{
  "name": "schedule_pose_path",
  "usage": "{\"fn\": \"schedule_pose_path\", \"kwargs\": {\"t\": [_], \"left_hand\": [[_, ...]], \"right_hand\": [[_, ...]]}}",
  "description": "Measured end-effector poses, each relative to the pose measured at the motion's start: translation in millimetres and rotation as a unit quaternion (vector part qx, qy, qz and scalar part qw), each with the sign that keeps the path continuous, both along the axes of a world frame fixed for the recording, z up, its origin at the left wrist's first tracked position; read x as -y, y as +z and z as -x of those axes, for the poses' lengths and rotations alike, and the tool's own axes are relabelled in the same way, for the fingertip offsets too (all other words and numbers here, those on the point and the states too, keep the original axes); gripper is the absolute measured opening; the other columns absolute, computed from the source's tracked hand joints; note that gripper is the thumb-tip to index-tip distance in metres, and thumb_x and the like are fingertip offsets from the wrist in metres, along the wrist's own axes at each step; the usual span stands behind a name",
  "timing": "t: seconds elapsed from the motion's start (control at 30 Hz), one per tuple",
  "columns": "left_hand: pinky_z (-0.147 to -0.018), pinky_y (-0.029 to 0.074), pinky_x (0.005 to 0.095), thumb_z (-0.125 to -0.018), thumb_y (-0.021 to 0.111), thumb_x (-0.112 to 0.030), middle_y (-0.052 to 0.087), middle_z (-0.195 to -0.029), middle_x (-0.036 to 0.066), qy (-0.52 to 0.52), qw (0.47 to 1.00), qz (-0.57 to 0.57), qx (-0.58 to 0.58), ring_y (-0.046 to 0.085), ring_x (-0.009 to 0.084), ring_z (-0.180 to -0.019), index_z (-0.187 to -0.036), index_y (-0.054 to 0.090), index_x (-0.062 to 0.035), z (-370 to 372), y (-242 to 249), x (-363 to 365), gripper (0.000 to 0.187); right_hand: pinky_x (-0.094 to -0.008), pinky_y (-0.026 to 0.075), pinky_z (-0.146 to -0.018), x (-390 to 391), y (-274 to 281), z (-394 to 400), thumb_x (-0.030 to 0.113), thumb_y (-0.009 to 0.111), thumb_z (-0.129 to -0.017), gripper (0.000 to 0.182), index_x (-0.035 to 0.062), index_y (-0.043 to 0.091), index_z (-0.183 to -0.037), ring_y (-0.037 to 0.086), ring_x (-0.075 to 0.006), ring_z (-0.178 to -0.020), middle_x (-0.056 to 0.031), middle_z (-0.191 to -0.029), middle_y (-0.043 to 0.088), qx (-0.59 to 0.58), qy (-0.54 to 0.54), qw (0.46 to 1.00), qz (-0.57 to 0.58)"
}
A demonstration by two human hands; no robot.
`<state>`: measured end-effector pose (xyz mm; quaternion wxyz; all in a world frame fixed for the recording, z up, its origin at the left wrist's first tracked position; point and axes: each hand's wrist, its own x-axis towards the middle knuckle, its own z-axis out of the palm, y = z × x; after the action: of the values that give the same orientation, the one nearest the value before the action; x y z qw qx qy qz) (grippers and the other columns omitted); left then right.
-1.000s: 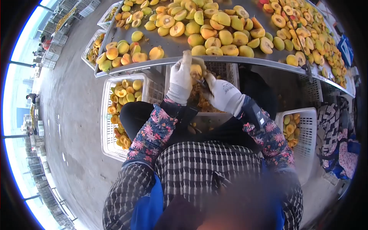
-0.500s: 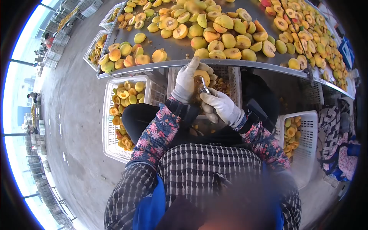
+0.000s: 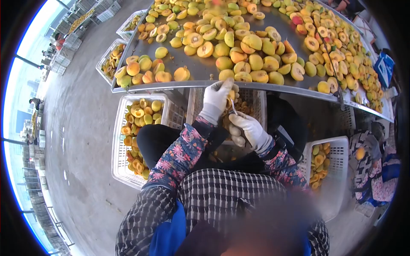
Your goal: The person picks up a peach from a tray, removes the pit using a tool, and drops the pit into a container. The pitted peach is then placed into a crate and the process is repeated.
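Observation:
In a white glove, my left hand [image 3: 217, 101] is closed round a yellow peach half [image 3: 233, 96], just below the table's front edge. Most of the fruit is hidden by the fingers. My right hand [image 3: 252, 131], also gloved, grips a thin metal pitting tool [image 3: 232, 106]. Its tip meets the peach half, though the exact contact is hidden. Below both hands stands a crate [image 3: 261, 106] with dark fruit scraps. Many cut peaches [image 3: 252, 62] are heaped on the metal table [image 3: 194, 72] in front of me.
On the left, a white crate [image 3: 117, 155] holds peach halves. Another white crate [image 3: 339, 170] with halves stands at my right. Bags and cloth [image 3: 367, 170] lie beyond it, with an orange-yellow fruit [image 3: 360, 153] showing in front. Another person's hand [image 3: 341, 5] is at the far right table edge.
The peach half has turned in my left hand, and its cut face now shows less. An orange-yellow fruit has appeared before the bags on the right. The view has tilted slightly upward.

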<state>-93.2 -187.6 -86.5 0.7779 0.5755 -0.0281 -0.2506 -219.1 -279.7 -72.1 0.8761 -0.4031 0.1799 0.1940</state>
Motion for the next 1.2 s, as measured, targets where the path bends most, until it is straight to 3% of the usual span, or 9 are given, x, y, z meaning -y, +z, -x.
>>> {"fn": "schedule_pose_path", "kwargs": {"t": [0.1,0.17,0.23,0.3,0.4,0.67,0.83,1.03,1.2], "left_hand": [[-0.063,0.050,0.0350,-0.088,0.067,-0.027,0.065,-0.071,0.015,0.065,0.901,-0.237,0.357,0.066,0.0221,-0.066,-0.084,0.068,0.0000,-13,-13,0,0.027],[-0.066,0.050,0.0382,-0.087,0.068,-0.028,0.067,-0.078,0.019,0.037,0.911,-0.238,0.335,0.066,0.0331,-0.074,-0.085,0.069,-0.0013,-16,-13,-4,0.027],[-0.066,0.050,0.0330,-0.087,0.069,-0.023,0.067,-0.078,0.015,0.090,0.878,-0.226,0.413,0.064,0.0225,-0.067,-0.086,0.068,0.0022,-15,-2,-8,0.025],[-0.066,0.049,0.0301,-0.088,0.069,-0.019,0.067,-0.077,0.011,0.113,0.913,-0.188,0.345,0.062,0.0154,-0.068,-0.087,0.069,0.0035,-19,11,-13,0.022],[-0.066,0.049,0.0274,-0.090,0.067,-0.017,0.068,-0.076,0.006,0.134,0.954,-0.087,0.254,0.060,0.0101,-0.072,-0.086,0.069,0.0046,-37,36,-39,0.022],[-0.060,0.046,0.0264,-0.090,0.068,-0.028,0.066,-0.072,0.002,0.302,0.889,-0.235,0.252,0.056,0.0080,-0.064,-0.092,0.071,0.0023,-111,62,-193,0.031],[-0.077,0.051,0.0348,-0.086,0.066,-0.038,0.073,-0.085,0.014,0.323,0.762,-0.496,0.264,0.070,0.0246,-0.082,-0.101,0.072,-0.0034,-117,84,-285,0.039],[-0.093,0.047,0.0385,-0.081,0.064,-0.051,0.066,-0.114,0.015,0.231,0.571,-0.743,0.262,0.061,0.0310,-0.109,-0.117,0.067,-0.0138,-117,68,-320,0.052],[-0.094,0.047,0.0398,-0.081,0.070,-0.037,0.064,-0.115,0.019,0.113,0.761,-0.503,0.393,0.061,0.0345,-0.106,-0.118,0.064,-0.0107,-176,75,-221,0.046]], "right_hand": [[-0.0258,0.036,-0.039,6,-8,2,0.026,0.049,-0.100,0.017,0.0087,0.050,-0.099,0.047,-0.0124,-0.043,-0.0024,-0.063,0.051,0.063,0.015,0.992,0.110],[-0.0245,0.035,-0.040,8,-3,6,0.025,0.054,-0.099,0.019,0.0095,0.051,-0.110,0.046,-0.0120,-0.043,-0.0006,-0.063,0.049,0.022,-0.003,0.997,0.073],[-0.0307,0.044,-0.049,19,-36,3,0.031,0.059,-0.095,0.025,0.0109,0.053,-0.109,0.057,-0.0182,-0.054,-0.0045,-0.069,0.057,0.047,0.020,0.985,0.166],[-0.0414,0.051,-0.066,28,-70,-3,0.033,0.062,-0.090,0.031,0.0076,0.054,-0.107,0.067,-0.0305,-0.074,-0.0147,-0.082,0.067,0.101,0.084,0.717,0.684],[-0.0482,0.049,-0.079,35,-88,-6,0.030,0.062,-0.086,0.034,0.0036,0.055,-0.106,0.065,-0.0404,-0.091,-0.0235,-0.093,0.068,0.043,0.179,0.629,0.756],[-0.0469,0.046,-0.093,-2,-135,-2,0.034,0.056,-0.089,0.046,0.0045,0.053,-0.123,0.060,-0.0397,-0.109,-0.0245,-0.115,0.063,0.036,0.329,0.674,0.660],[-0.0468,0.047,-0.090,1,-144,-5,0.038,0.058,-0.088,0.047,0.0061,0.053,-0.122,0.061,-0.0417,-0.105,-0.0248,-0.110,0.064,0.041,0.346,0.683,0.642],[-0.0470,0.047,-0.085,-2,-163,1,0.040,0.058,-0.087,0.044,0.0076,0.055,-0.117,0.062,-0.0404,-0.100,-0.0231,-0.103,0.065,0.072,0.371,0.672,0.637],[-0.0446,0.047,-0.091,-1,-161,-6,0.042,0.060,-0.086,0.049,0.0100,0.056,-0.123,0.060,-0.0388,-0.108,-0.0215,-0.115,0.063,0.048,0.419,0.674,0.606]]}}
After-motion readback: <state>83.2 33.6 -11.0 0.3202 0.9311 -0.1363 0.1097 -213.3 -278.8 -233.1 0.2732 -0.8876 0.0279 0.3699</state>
